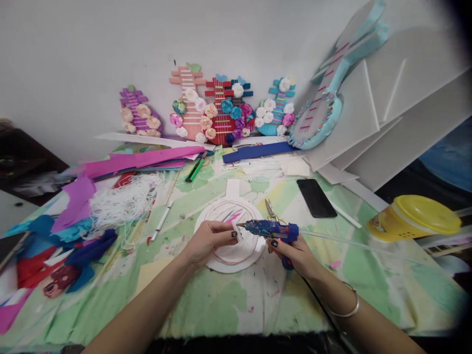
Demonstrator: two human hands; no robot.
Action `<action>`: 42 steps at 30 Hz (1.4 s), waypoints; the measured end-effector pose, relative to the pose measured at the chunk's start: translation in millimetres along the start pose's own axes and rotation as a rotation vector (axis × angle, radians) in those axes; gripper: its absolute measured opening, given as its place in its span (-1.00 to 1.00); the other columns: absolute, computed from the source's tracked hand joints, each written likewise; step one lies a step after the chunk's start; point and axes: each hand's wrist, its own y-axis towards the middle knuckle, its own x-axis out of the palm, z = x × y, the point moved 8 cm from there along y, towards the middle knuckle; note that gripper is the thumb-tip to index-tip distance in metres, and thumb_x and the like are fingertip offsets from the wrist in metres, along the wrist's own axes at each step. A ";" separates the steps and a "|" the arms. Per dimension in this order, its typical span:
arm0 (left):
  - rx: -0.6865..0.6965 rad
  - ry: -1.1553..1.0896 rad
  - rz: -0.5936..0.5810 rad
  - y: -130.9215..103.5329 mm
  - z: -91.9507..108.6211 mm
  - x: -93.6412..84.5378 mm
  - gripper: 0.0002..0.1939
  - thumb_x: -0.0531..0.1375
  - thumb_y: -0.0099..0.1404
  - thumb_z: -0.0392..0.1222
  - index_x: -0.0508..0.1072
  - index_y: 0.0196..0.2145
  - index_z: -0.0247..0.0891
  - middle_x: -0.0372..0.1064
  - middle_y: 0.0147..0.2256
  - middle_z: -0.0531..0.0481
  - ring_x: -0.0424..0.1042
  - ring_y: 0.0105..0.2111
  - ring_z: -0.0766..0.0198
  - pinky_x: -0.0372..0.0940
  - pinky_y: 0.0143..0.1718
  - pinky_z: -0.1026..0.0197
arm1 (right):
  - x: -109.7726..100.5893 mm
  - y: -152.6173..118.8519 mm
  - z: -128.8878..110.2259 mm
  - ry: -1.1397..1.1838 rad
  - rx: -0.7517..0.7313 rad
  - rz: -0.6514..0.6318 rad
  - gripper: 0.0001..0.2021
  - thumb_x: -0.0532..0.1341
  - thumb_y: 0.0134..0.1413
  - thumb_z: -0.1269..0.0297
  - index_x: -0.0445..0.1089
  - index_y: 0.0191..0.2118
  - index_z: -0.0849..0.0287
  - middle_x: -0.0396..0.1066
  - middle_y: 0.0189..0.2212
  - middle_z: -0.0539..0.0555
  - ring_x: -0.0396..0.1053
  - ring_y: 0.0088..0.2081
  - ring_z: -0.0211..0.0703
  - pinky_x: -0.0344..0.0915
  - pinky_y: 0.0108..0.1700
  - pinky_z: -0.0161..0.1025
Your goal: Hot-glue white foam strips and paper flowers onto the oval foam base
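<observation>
My right hand [293,251] is wrapped round the handle of a blue hot glue gun [271,229], its nozzle pointing left. A long clear glue stick [317,235] sticks out of its back. Between the fingertips of my left hand [212,238] is a small white piece [239,231], close to the nozzle; whether they touch I cannot tell. Below both hands lies a round white board cutout [228,268] with a short neck at its far side and a ring drawn on it. Scissors [271,209] lie just behind the glue gun.
A black phone [316,197] and a yellow lidded tub [413,219] are to the right. White string [123,201], coloured paper [77,199], a marker [162,221] and a green cutter knife [197,167] lie left. Decorated instrument-shaped models [219,110] lean on the wall, with white boards [372,118] at right.
</observation>
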 end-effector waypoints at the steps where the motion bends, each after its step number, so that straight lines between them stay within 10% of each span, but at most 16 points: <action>1: -0.001 0.000 0.003 0.2 -0.2 0.0 -0.75 0.40 -0.06 -0.22 0.60 -0.37 -0.35 0.53 -0.39 -0.09 0.44 -0.41 0.32 0.36 -0.26 0.28 | -0.6 -0.1 0.4 -0.008 0.005 0.003 -0.71 0.18 0.05 0.06 0.35 -0.46 0.22 0.21 -0.58 -0.01 0.09 -0.56 -0.30 0.02 -0.52 -0.30; 18: 0.076 -0.088 0.091 2.8 10.9 -14.8 -0.74 0.41 -0.07 -0.21 0.59 -0.36 -0.36 0.54 -0.32 -0.12 0.47 -0.31 0.27 0.36 -0.18 0.27 | 3.9 1.5 -16.9 -0.127 -0.067 -0.069 -0.67 0.17 0.09 0.11 0.49 -0.11 0.15 0.45 -0.27 0.11 0.35 -0.20 -0.02 0.25 -0.04 -0.07; 23: 0.114 -0.067 0.158 1.8 16.6 -21.9 -0.74 0.40 -0.09 -0.20 0.58 -0.39 -0.36 0.53 -0.36 -0.09 0.46 -0.35 0.28 0.36 -0.21 0.25 | -0.8 2.2 -9.9 -0.057 -0.043 -0.004 -0.74 0.21 0.03 0.10 0.49 -0.36 0.21 0.37 -0.52 0.06 0.30 -0.42 -0.14 0.29 -0.30 -0.20; 27: 0.213 0.337 0.255 -4.8 26.3 -26.9 -0.83 0.34 -0.05 -0.22 0.56 -0.43 -0.32 0.51 -0.46 -0.05 0.44 -0.44 0.26 0.34 -0.33 0.23 | -15.6 2.7 0.5 0.041 0.005 0.135 -0.70 0.25 -0.03 0.07 0.36 -0.53 0.22 0.15 -0.69 -0.05 0.07 -0.62 -0.31 0.04 -0.57 -0.31; 34: 0.591 1.337 0.156 -17.0 24.5 18.1 -0.80 0.11 0.17 -0.32 0.54 -0.46 -0.26 0.45 -0.44 -0.09 0.38 -0.41 0.23 0.27 -0.34 0.20 | -40.6 3.7 -0.7 0.123 -0.028 0.269 -0.69 0.20 0.03 0.05 0.31 -0.51 0.20 0.15 -0.70 -0.06 0.07 -0.63 -0.31 -0.02 -0.59 -0.30; 42: 0.816 1.533 0.156 -26.9 16.6 35.4 -0.78 0.06 0.26 -0.36 0.48 -0.46 -0.33 0.32 -0.45 -0.10 0.24 -0.35 0.19 0.27 -0.29 0.15 | -39.3 2.4 -1.7 0.142 -0.039 0.256 -0.71 0.22 0.03 0.08 0.33 -0.51 0.21 0.14 -0.72 -0.07 0.07 -0.64 -0.32 -0.02 -0.59 -0.30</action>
